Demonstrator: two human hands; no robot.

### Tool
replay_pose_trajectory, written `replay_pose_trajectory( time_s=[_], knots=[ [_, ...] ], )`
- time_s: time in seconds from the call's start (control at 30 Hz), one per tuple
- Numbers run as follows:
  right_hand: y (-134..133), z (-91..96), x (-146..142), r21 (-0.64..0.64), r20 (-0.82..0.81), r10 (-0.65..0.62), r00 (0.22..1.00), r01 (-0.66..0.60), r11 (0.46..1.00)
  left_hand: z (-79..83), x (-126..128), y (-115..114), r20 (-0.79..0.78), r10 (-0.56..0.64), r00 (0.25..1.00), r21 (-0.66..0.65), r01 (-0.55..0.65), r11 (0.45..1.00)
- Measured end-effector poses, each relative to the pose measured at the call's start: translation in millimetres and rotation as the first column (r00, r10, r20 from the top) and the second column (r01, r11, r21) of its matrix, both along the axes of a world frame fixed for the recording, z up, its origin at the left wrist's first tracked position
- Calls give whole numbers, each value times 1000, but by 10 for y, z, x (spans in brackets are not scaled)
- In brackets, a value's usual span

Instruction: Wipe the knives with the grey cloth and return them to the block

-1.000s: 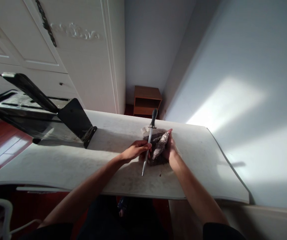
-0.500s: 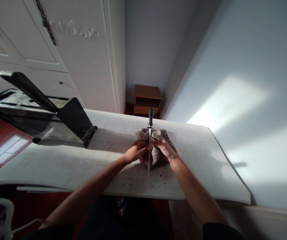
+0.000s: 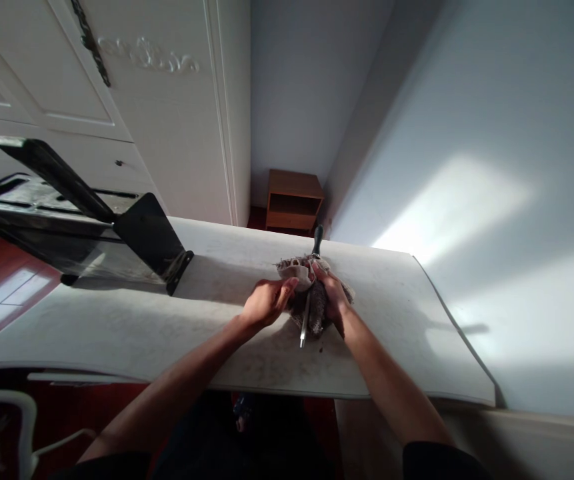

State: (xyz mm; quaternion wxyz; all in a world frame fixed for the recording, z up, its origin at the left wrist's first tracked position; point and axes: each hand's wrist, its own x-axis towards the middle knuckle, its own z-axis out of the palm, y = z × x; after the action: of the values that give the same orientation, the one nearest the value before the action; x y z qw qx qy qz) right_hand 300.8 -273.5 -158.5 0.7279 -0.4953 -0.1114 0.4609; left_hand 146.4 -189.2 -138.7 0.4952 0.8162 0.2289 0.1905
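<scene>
A honing steel (image 3: 305,321) lies across a bunched brown-grey cloth (image 3: 319,307), its black handle (image 3: 318,239) pointing away from me. My left hand (image 3: 267,303) is closed on the pale edge of the cloth, left of the rod, with its thumb on top. My right hand (image 3: 335,293) grips the other side of the cloth, its thumb near the base of the handle. Cloth folds cover the middle of the rod. Its metal tip sticks out toward me. The fingers under the cloth are hidden.
The white tabletop (image 3: 131,337) lies under both hands. On its left stands a black, slotted holder (image 3: 67,230) with a slanted black handle. A white cabinet (image 3: 181,133) and a wooden nightstand (image 3: 294,183) are beyond. The wall (image 3: 517,280) is at the right.
The cloth has been drawn up around the rod, covering its middle. The rod has tilted, with its handle shifted right. My left hand has moved slightly left, off the rod.
</scene>
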Motion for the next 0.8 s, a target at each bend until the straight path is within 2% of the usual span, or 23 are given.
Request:
replay_pose_trajectory(
  time_s=[0.1, 0.23, 0.4, 0.53, 0.67, 0.73, 0.8],
  knots=[
    [-24, -12, 10, -12, 35, 12, 999, -12, 1000, -15, -16, 59, 103, 118, 988, -53, -113, 992],
    [-58, 51, -46, 27, 129, 117, 985, -121, 992, -11, -1, 98, 239, 241, 941, -154, -208, 966],
    [-83, 159, -131, 21, 175, 253, 951, -261, 965, -21, 39, 183, 267, 370, 890, -231, -314, 921],
    [-101, 182, -166, 12, 136, 338, 931, -343, 939, -79, 101, 271, 255, 333, 908, -370, -226, 901],
    [-149, 214, -164, -15, 164, 448, 879, -452, 892, -134, 159, 313, 339, 268, 902, -490, -74, 868],
    [-183, 250, -129, -69, 247, 483, 840, -482, 873, -151, 154, 330, 400, 235, 886, -468, -23, 884],
    [-219, 297, -76, -134, 376, 501, 779, -490, 862, -160, 118, 352, 464, 177, 868, -320, -22, 947]
  ],
)
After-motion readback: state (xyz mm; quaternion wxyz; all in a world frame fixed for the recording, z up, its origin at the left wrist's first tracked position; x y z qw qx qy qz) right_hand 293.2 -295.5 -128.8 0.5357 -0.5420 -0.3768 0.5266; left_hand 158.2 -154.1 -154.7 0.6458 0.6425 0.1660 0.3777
